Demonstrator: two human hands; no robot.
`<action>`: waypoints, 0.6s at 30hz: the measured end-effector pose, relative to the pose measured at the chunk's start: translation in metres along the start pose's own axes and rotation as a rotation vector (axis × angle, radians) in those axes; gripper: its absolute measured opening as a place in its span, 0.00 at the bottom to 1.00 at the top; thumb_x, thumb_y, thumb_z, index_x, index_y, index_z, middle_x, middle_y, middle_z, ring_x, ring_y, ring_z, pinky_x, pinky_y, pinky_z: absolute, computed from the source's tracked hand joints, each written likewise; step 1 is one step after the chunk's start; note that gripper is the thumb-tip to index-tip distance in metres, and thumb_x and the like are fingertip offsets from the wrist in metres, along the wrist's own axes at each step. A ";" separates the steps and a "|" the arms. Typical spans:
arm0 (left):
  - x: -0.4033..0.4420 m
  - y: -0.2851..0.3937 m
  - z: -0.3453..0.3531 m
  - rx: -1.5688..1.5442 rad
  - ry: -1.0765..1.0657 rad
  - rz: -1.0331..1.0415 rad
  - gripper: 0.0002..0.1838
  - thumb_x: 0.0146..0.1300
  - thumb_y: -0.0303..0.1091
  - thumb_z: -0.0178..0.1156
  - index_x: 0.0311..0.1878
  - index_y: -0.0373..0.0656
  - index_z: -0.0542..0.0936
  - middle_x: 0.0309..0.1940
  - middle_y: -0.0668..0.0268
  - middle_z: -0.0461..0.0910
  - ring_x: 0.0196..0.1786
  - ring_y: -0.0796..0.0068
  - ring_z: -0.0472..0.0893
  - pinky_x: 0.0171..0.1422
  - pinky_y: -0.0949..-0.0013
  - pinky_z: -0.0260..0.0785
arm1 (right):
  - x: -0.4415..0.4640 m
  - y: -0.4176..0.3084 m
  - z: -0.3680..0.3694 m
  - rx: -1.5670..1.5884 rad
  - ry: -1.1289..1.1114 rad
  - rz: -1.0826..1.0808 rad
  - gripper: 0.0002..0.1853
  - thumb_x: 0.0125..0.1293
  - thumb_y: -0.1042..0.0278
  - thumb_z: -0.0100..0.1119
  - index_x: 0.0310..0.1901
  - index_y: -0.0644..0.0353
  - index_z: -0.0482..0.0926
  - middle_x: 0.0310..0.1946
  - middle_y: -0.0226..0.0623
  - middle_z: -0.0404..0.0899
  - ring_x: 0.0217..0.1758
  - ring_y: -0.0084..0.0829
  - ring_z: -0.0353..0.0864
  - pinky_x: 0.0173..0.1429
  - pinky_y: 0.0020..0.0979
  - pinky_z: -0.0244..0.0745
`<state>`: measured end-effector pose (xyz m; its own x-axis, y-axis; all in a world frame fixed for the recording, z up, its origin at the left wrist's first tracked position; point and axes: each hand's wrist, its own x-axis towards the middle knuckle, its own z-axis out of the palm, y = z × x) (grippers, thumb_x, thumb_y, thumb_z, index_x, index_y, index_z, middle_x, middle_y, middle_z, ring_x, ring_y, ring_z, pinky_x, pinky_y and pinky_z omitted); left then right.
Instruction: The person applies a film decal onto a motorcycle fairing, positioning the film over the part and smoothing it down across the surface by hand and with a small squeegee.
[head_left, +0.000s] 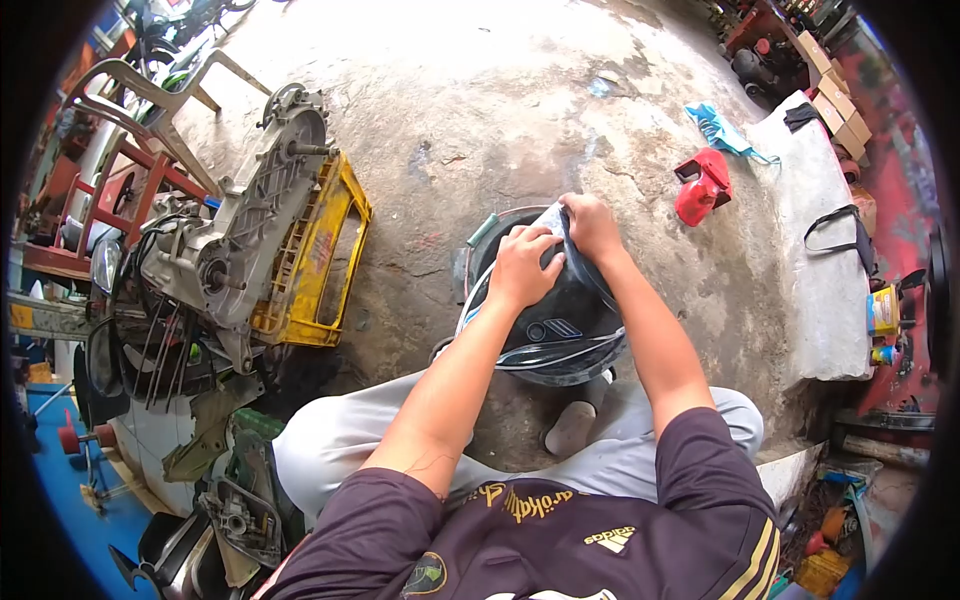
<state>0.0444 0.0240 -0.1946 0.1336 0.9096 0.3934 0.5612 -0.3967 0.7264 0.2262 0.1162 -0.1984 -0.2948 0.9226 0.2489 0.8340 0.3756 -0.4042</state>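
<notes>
A black bucket [565, 365] stands on the floor between my knees, with a teal handle grip [482, 230] at its far left side. Over its mouth both hands work on a dark, flexible piece with a pale grey face [552, 218]; its exact kind is not clear. My left hand [525, 265] presses on its near left side with bent fingers. My right hand [592, 228] pinches its far right edge, fingers closed. Thin white bands [540, 355] curve around the bucket's near side. Whatever lies inside the bucket is mostly hidden by my hands and the dark piece.
To the left, a metal engine casing [240, 230] leans on a yellow crate [340, 250], near a plastic chair [150, 100]. A red container [704, 188] and blue cloth [720, 130] lie on the floor at right, beside a pale concrete ledge [825, 270].
</notes>
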 end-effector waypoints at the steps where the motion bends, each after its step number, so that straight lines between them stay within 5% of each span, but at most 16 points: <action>1: 0.000 0.000 0.000 -0.002 0.000 0.004 0.15 0.62 0.37 0.73 0.51 0.46 0.90 0.55 0.62 0.88 0.63 0.54 0.82 0.71 0.53 0.73 | -0.004 -0.004 -0.005 0.009 -0.010 -0.006 0.14 0.69 0.78 0.56 0.51 0.57 0.88 0.42 0.56 0.87 0.50 0.57 0.88 0.54 0.52 0.84; 18: 0.000 0.006 -0.002 0.043 -0.028 0.004 0.15 0.63 0.37 0.72 0.52 0.45 0.90 0.55 0.63 0.87 0.62 0.56 0.82 0.70 0.53 0.72 | 0.010 0.002 0.005 0.071 -0.009 -0.100 0.10 0.70 0.75 0.62 0.49 0.58 0.89 0.39 0.55 0.87 0.47 0.57 0.86 0.54 0.51 0.82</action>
<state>0.0457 0.0213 -0.1890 0.1584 0.9112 0.3804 0.5954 -0.3954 0.6994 0.2227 0.1271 -0.2014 -0.3794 0.8809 0.2828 0.7655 0.4706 -0.4389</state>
